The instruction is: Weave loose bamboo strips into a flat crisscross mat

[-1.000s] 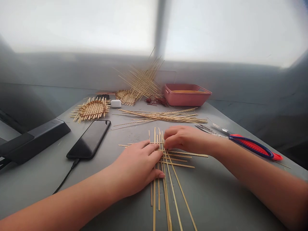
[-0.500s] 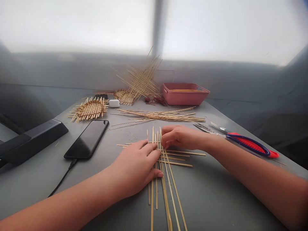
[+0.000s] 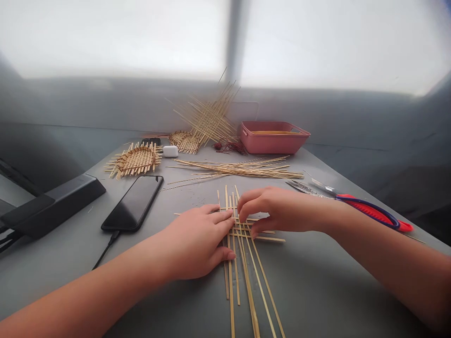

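Thin bamboo strips (image 3: 254,305) run lengthwise toward me on the grey table. Shorter strips (image 3: 273,240) cross them, forming a loose, partly woven grid. My left hand (image 3: 202,241) lies flat over the left part of the crossing, fingers stretched out and pressing on the strips. Its palm covers the left ends of most cross strips. Over the right part of the grid, my right hand (image 3: 269,209) is curved, with the thumb apart from the bent fingers. Its fingertips touch or hover just over the strips; no strip is clearly pinched between them.
Behind the grid lies a bundle of loose strips (image 3: 239,169). Scissors (image 3: 369,211) rest at the right. At the left are a phone (image 3: 134,204) on a cable and a black device (image 3: 56,202). Farther back stand woven pieces (image 3: 137,159), a white case (image 3: 170,151) and a pink basket (image 3: 275,143).
My right hand's thumb has moved away from its fingers and toward me, widening the hand. The left hand stays pressed on the strips. The whole view has shifted slightly.
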Demonstrator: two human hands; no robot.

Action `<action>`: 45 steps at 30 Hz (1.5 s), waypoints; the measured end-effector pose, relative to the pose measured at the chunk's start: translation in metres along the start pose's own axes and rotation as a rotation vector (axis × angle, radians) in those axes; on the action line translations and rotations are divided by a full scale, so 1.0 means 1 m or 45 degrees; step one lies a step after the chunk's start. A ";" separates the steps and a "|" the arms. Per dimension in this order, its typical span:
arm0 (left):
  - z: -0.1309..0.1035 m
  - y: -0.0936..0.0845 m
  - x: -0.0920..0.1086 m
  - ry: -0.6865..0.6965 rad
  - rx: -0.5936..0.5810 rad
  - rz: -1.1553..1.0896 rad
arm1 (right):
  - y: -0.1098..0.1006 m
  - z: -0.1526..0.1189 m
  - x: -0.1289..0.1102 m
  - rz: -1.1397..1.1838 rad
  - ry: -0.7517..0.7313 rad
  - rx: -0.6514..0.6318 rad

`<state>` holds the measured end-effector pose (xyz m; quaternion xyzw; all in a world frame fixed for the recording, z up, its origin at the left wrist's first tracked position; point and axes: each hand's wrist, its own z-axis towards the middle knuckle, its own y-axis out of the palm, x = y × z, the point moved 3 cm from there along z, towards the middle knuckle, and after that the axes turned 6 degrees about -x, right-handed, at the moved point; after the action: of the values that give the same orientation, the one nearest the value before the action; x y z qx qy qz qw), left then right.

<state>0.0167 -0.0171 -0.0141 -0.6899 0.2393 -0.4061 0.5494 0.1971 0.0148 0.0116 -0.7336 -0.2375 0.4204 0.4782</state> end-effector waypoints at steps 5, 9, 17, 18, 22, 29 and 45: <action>-0.004 0.002 -0.003 -0.115 0.048 -0.025 | 0.009 0.001 0.000 0.110 -0.049 0.046; -0.003 0.006 -0.003 -0.106 0.031 0.050 | 0.018 -0.003 0.010 0.188 -0.099 0.151; 0.003 0.005 -0.005 -0.093 -0.016 0.097 | 0.025 -0.006 0.013 0.113 -0.094 0.194; 0.003 0.006 -0.006 -0.091 -0.007 0.087 | 0.026 -0.006 0.014 0.112 -0.088 0.201; 0.004 0.005 -0.006 -0.080 0.045 -0.013 | 0.029 -0.008 0.015 0.147 -0.087 0.228; 0.003 0.004 -0.007 -0.118 -0.030 -0.025 | 0.029 -0.006 0.015 0.242 -0.119 0.212; 0.012 0.004 -0.017 -0.192 0.046 0.031 | 0.030 -0.003 0.028 0.098 0.463 0.408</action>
<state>0.0180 0.0019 -0.0235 -0.7054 0.1982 -0.3507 0.5832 0.2127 0.0214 -0.0260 -0.7205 -0.0496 0.3318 0.6069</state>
